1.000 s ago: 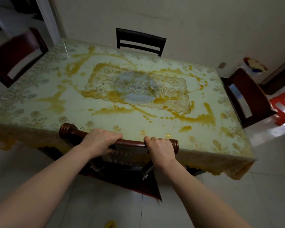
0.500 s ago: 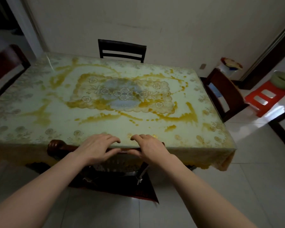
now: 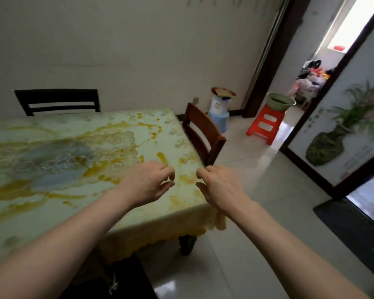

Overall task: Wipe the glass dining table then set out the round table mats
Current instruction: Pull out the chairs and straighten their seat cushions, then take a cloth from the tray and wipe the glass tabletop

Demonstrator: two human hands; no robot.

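Neither hand grips anything: the left hand [image 3: 146, 182] and right hand [image 3: 219, 187] hover with fingers loosely curled and apart over the glass dining table [image 3: 52, 169] near its 3 o'clock corner. At 9 o'clock stands a black chair [image 3: 56, 101], at 1 o'clock a brown chair [image 3: 203, 134]. No mats show.

No readable text, small dark and red marks on the wall panel [image 3: 354, 147] beside its painted vase too blurred to make out, white bucket [image 3: 219, 105] label illegible
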